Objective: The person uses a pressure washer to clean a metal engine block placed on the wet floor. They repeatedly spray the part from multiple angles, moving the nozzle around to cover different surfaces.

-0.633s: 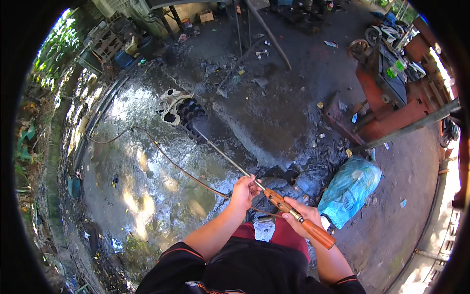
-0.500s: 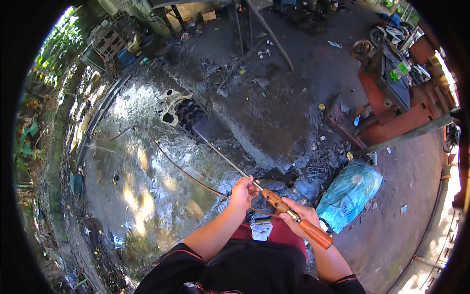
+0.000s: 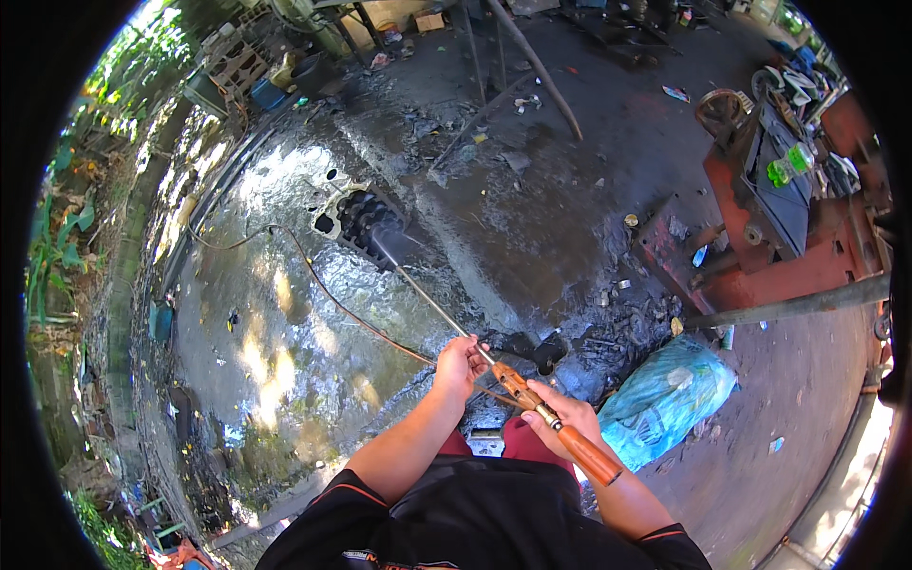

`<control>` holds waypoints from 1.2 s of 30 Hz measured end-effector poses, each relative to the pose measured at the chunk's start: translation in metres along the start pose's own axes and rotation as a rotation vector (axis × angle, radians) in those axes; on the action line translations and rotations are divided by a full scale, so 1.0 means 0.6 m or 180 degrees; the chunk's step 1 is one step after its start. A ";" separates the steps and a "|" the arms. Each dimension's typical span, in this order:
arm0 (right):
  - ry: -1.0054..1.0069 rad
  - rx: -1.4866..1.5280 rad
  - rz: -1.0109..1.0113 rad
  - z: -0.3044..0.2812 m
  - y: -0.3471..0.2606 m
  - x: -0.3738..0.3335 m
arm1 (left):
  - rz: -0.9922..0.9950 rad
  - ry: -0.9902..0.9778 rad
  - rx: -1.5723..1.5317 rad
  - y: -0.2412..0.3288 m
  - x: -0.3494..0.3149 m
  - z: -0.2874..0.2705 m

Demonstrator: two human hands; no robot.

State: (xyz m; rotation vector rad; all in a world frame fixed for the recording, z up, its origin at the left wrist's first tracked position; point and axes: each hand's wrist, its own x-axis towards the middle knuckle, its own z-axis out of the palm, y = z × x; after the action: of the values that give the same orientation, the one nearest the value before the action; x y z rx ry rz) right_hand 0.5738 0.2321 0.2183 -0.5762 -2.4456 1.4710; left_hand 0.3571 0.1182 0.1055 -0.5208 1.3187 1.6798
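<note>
Both my hands hold a pressure-washer lance (image 3: 435, 304), its long thin metal tube pointing away from me toward the far left. My left hand (image 3: 460, 366) is closed round the tube just ahead of the orange-brown grip. Farther back, my right hand (image 3: 562, 418) wraps the gun body near its brass-coloured collar, the rear handle jutting out below it. Whitish spray leaves the tip and strikes a dark, greasy engine block (image 3: 356, 217) lying on the wet ground. The block's pale end face has several round openings. A thin brown hose (image 3: 328, 302) trails left from near the gun.
A blue plastic bag (image 3: 670, 399) lies right of my legs. Behind it are a red metal frame (image 3: 750, 261) with a green bottle (image 3: 790, 165) on it and a long bar (image 3: 798, 302). A slanting pole (image 3: 540, 68) stands beyond the block. Debris litters the wet ground.
My hands and the lance have shifted slightly left and up in the picture, while the surroundings have moved slightly right. The spray at the tip shows more broadly on the block's near right part.
</note>
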 end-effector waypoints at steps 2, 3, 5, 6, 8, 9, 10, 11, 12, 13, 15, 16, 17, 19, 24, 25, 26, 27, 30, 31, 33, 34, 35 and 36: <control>-0.0137 -0.0072 0.0075 -0.015 -0.002 0.000 | -0.0044 0.0032 -0.0007 -0.004 -0.003 0.007; -0.0161 -0.0104 0.0072 -0.020 -0.002 -0.001 | -0.0067 0.0041 0.0003 -0.005 -0.004 0.008; -0.0164 -0.0120 0.0068 -0.026 -0.003 -0.001 | -0.0120 0.0087 0.0086 -0.006 -0.005 0.010; -0.0145 -0.0106 0.0067 -0.026 -0.003 -0.002 | -0.0125 0.0080 0.0144 -0.007 -0.004 0.010; -0.0120 -0.0125 0.0095 -0.026 -0.005 -0.007 | -0.0292 0.0114 0.0265 -0.007 -0.004 0.007; -0.0119 -0.0162 0.0112 -0.024 -0.007 -0.008 | -0.0329 0.0127 0.0365 -0.006 -0.004 0.007; -0.0099 -0.0256 0.0085 -0.023 -0.010 -0.010 | -0.0392 0.0089 0.0388 -0.006 -0.005 0.006; -0.0143 -0.0277 0.0162 -0.022 -0.014 -0.013 | -0.0427 0.0064 0.0443 -0.006 -0.007 0.005; -0.0165 -0.0358 0.0190 -0.021 -0.020 -0.015 | -0.0460 0.0101 0.0537 -0.004 -0.010 0.005; -0.0193 -0.0444 0.0213 -0.021 -0.025 -0.017 | -0.0409 0.0092 0.0470 -0.004 -0.012 0.007; -0.0059 -0.0404 0.0121 -0.014 -0.038 -0.019 | -0.0417 0.0036 0.0544 0.003 -0.018 0.007; 0.0025 -0.0447 0.0054 -0.010 -0.044 -0.018 | -0.0404 0.0029 0.0608 0.007 -0.021 0.005; 0.0037 -0.0351 0.0057 -0.009 -0.051 -0.022 | -0.0385 0.0002 0.0656 0.012 -0.023 0.005; 0.0111 -0.0287 0.0035 -0.002 -0.062 -0.020 | -0.0374 -0.0205 0.0616 0.025 -0.026 0.002; 0.0258 -0.0365 0.0023 0.011 -0.098 -0.019 | -0.0356 -0.0528 0.0778 0.050 -0.028 -0.008; 0.0299 -0.0357 0.0021 0.014 -0.105 -0.018 | -0.0358 -0.0556 0.0784 0.053 -0.028 -0.009; 0.0339 -0.0346 0.0021 0.018 -0.112 -0.016 | -0.0356 -0.0571 0.0744 0.056 -0.028 -0.011; 0.0349 -0.0363 0.0012 0.022 -0.118 -0.014 | -0.0351 -0.0576 0.0732 0.059 -0.028 -0.012; 0.0358 -0.0378 0.0022 0.032 -0.135 -0.011 | -0.0324 -0.0593 0.0576 0.072 -0.037 -0.018; 0.0347 -0.0368 0.0040 0.035 -0.141 -0.011 | -0.0285 -0.0567 0.0482 0.076 -0.042 -0.019; 0.0371 -0.0313 -0.0012 0.041 -0.152 -0.008 | -0.0144 -0.0549 0.0334 0.090 -0.057 -0.023; 0.0407 -0.0267 -0.0089 0.044 -0.157 -0.004 | -0.0035 -0.0556 0.0279 0.099 -0.066 -0.024; 0.0474 -0.0243 -0.0211 0.045 -0.165 0.002 | 0.0108 -0.0554 0.0244 0.112 -0.075 -0.023; 0.0431 -0.0193 -0.0083 0.047 -0.172 0.003 | 0.0153 -0.0619 0.0173 0.124 -0.083 -0.024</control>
State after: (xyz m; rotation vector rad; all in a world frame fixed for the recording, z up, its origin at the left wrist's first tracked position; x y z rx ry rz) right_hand 0.5389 0.1673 0.2961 -0.6320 -2.3905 1.3071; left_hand 0.3162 0.0846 0.1788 -0.2879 1.2392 1.6832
